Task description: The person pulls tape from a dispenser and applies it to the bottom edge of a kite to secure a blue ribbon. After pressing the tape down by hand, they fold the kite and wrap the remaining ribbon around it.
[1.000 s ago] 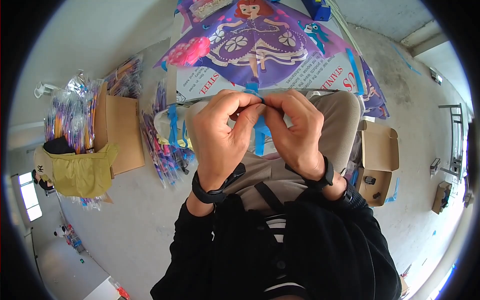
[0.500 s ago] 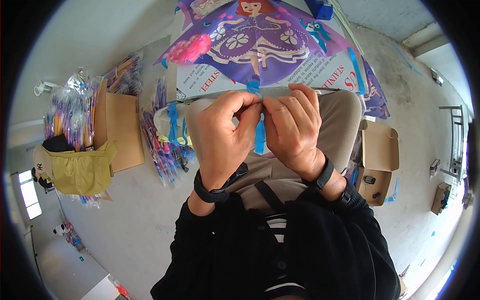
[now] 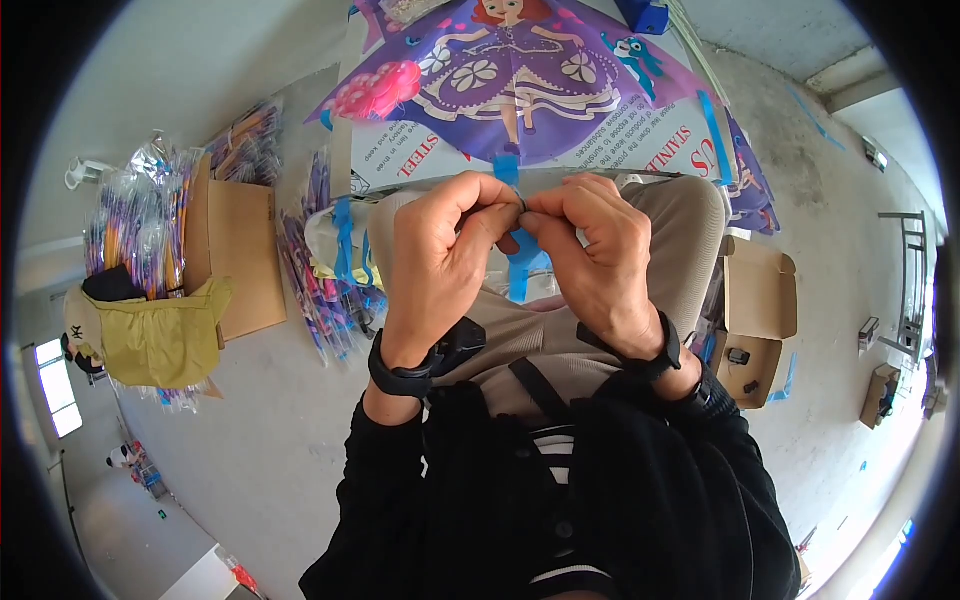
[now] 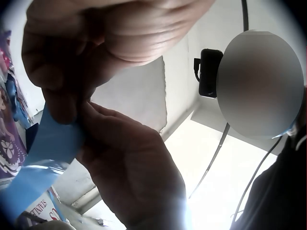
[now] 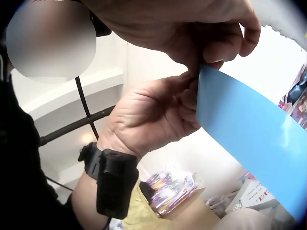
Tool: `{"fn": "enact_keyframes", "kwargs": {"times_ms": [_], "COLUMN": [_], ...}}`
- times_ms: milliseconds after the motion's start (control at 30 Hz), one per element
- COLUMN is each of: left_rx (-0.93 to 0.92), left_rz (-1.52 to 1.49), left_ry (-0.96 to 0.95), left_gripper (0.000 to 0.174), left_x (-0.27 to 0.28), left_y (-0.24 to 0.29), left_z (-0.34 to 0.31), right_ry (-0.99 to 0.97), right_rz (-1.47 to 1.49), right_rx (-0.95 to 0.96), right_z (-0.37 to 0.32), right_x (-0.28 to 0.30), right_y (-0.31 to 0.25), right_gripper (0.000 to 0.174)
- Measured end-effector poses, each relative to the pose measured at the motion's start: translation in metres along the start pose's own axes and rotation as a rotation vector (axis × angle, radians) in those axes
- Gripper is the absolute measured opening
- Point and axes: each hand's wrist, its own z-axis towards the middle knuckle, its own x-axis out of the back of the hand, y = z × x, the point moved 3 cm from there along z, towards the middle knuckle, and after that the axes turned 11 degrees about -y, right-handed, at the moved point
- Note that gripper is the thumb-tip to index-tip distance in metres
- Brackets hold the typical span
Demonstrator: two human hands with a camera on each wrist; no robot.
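Observation:
A blue ribbon-like strip point(image 3: 507, 168) runs from the lower edge of the purple kite sheet point(image 3: 560, 140) down to the fingers, and more of it hangs below them. The left hand point(image 3: 440, 262) pinches the strip between thumb and forefinger. Meeting it fingertip to fingertip, the right hand point(image 3: 597, 258) pinches the same spot. In the left wrist view the strip point(image 4: 53, 143) comes down from the fingertips; in the right wrist view it point(image 5: 249, 120) stretches broad and smooth to the lower right. The exact pinched spot is hidden by the fingers.
Beneath the sheet lies a white printed board point(image 3: 400, 160). Bagged colourful items point(image 3: 135, 230), a cardboard box point(image 3: 243, 260) and a yellow-green cloth point(image 3: 160, 335) are at the left. An opened carton point(image 3: 760, 295) sits on the floor at the right, holding small black items.
The right hand's fingers, raised and spread half a second ago, are now bent in at the left fingertips. Both hands remain together as the strip below them shifts slightly.

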Motion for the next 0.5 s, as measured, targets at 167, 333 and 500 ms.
{"fn": "enact_keyframes", "kwargs": {"times_ms": [167, 333, 500], "left_rx": [0.017, -0.070, -0.094], "left_rz": [-0.044, -0.008, 0.190], "left_ry": [-0.023, 0.045, 0.064], "left_gripper": [0.006, 0.003, 0.003], "left_x": [0.001, -0.004, -0.006], "left_y": [-0.001, -0.005, -0.004], "left_z": [0.001, 0.003, 0.003], "right_ry": [0.001, 0.060, 0.102], "right_rz": [-0.026, -0.378, -0.555], "right_rx": [0.003, 0.262, 0.355], "right_z": [-0.001, 0.000, -0.001], "right_x": [0.000, -0.004, -0.012], "right_y": [0.001, -0.003, -0.003], "right_gripper": [0.009, 0.015, 0.014]}}
